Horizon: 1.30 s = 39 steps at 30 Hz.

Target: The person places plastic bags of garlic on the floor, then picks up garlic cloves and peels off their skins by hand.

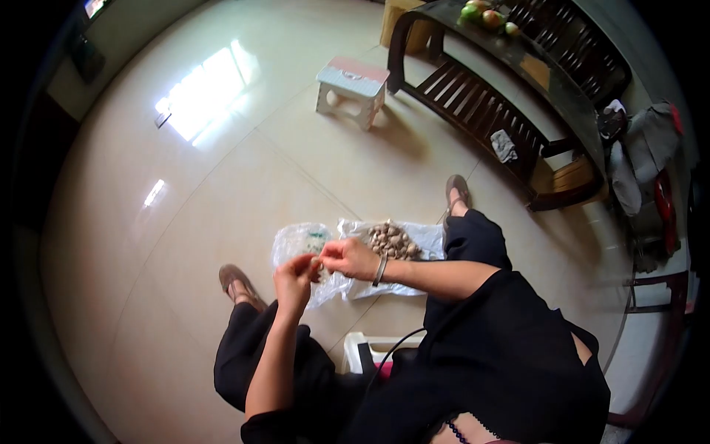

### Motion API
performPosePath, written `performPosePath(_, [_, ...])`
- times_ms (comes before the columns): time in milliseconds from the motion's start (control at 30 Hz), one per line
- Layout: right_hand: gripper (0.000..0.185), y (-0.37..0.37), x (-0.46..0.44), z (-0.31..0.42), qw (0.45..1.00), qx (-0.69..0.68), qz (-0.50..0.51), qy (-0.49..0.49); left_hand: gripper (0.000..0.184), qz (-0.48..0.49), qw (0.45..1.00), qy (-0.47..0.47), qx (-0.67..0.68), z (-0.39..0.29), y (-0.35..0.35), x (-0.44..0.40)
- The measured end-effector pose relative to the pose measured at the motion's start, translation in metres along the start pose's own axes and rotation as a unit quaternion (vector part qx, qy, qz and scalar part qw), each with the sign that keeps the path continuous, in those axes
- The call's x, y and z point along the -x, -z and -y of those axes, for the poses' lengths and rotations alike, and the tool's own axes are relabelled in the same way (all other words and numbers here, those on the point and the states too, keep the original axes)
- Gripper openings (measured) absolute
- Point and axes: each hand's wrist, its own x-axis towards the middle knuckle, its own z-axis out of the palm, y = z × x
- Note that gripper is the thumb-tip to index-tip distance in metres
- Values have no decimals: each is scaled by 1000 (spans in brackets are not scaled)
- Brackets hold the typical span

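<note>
Both hands meet above a clear plastic bag on the floor. My left hand has its fingers pinched on a small pale piece. My right hand, with a bangle at the wrist, pinches at the same piece from the right. The piece is too small to name. Beside my right hand, several small brownish round items lie heaped on a white plastic sheet.
A small pink and white stool stands ahead. At the upper right is a dark wooden table with fruit on top and a slatted shelf below. A white object is between the legs.
</note>
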Motion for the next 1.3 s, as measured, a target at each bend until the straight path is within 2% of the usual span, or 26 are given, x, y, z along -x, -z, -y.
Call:
performPosePath(67, [15,-4,-1,-9,999,-29,-19,9,15,1,1000,3,-3,-4,1,2])
performPosePath(100, [14,-3,0,-3,998,-49,-9,-34,15,4,1000,-17,-15,-3,1,1])
performPosePath(200, [13,-7,-1,-7,995,-92,-3,-28,13,-25,998,-33,-38,-1,-2,3])
performPosePath(233, [13,-9,-4,-9,997,-76,-15,-5,12,-42,998,-30,-29,0,-4,3])
performPosePath(333, [13,-5,0,5,994,-85,-10,-71,12,-56,998,-30,-4,-5,-4,6])
performPosePath(467, [12,-8,-1,3,994,-93,-17,-55,12,-47,999,-12,-3,-3,1,1])
performPosePath(567, [12,-7,-1,8,993,-103,-8,-64,12,-16,999,-8,40,0,6,-3])
performPosePath(733, [12,-9,-1,5,997,-66,-26,-23,14,38,996,12,85,-1,15,-6])
performPosePath(967, [14,-7,1,8,989,-136,13,-59,19,115,975,20,189,-3,28,-7])
performPosePath(1200, [15,-5,-6,8,955,-288,30,-71,18,99,963,20,250,-6,31,-2])
performPosePath(1300, [15,-3,-11,0,955,-285,3,-79,21,106,956,9,274,0,33,-8])
